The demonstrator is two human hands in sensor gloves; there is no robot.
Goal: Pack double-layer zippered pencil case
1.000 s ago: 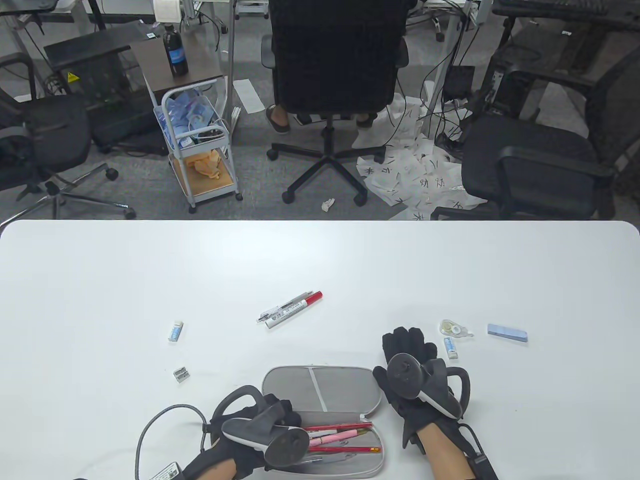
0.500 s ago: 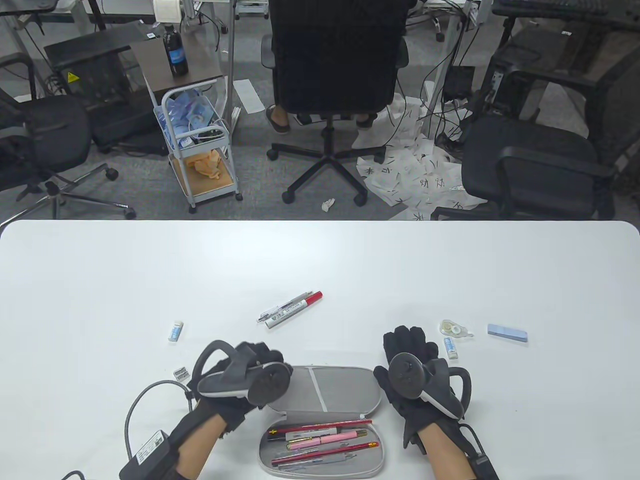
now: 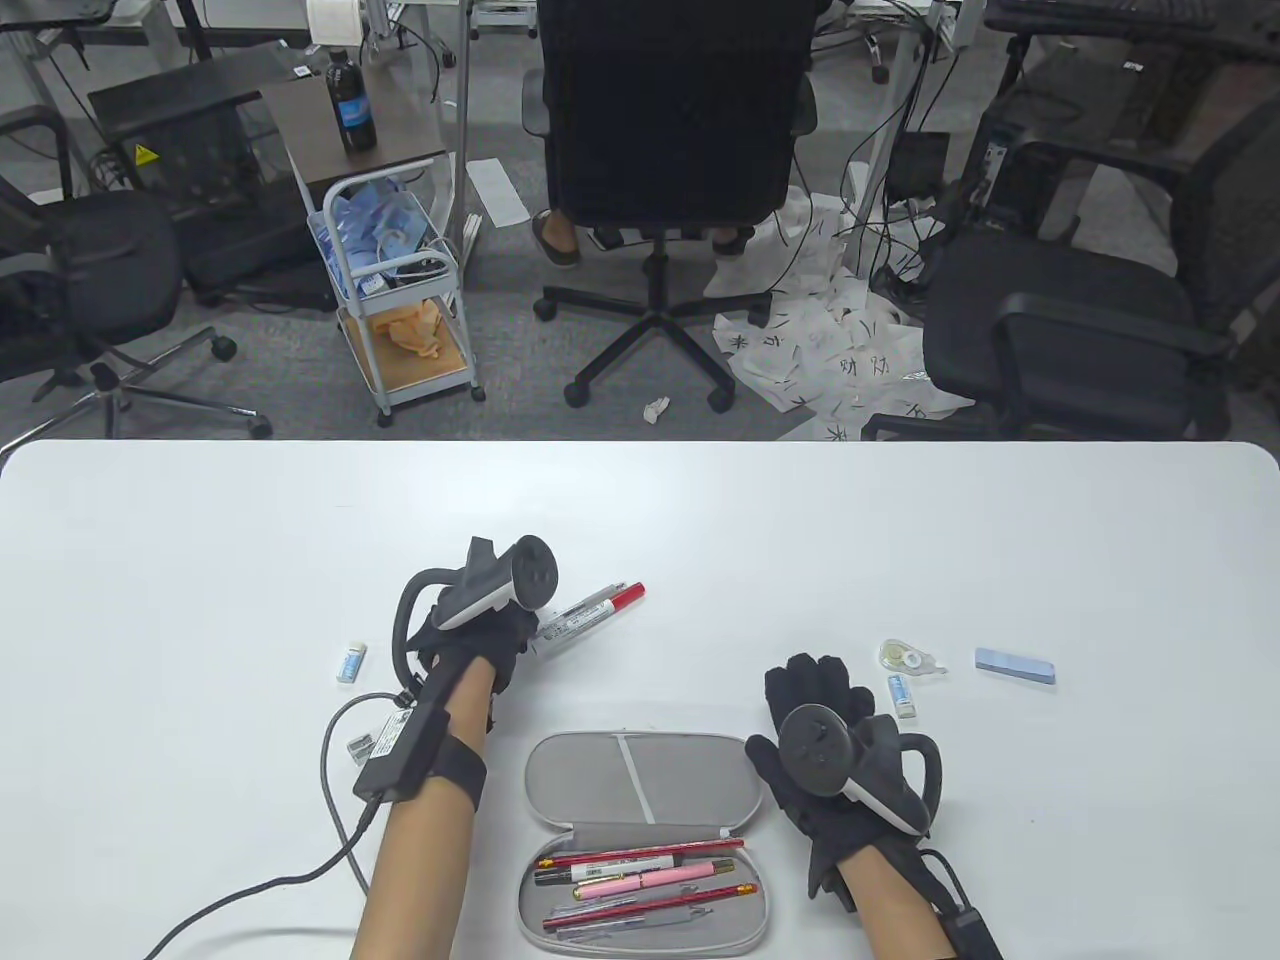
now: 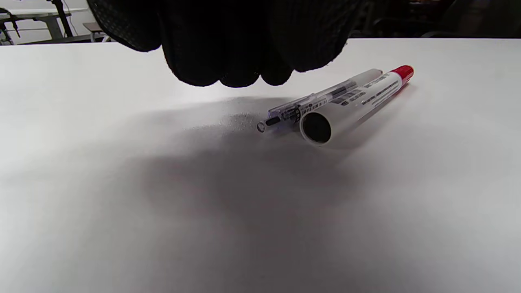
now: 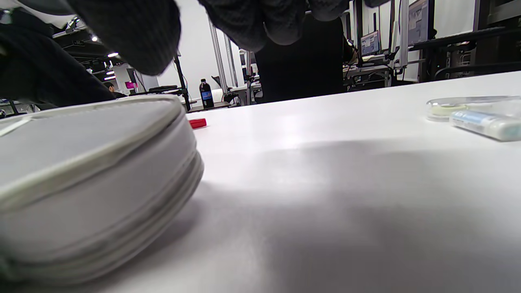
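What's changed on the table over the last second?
The left hand left the open pencil case and reached away from the person to the red-capped marker and clear pen; its fingertips hang above them, not yet gripping. The pens in the lower tray are now uncovered. The right hand, beside the case's right end, and the loose items have not moved.

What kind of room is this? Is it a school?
More likely an office or lab than a school. Behind the white table stand black swivel chairs, desks with tangled cables, and computer screens in the background.
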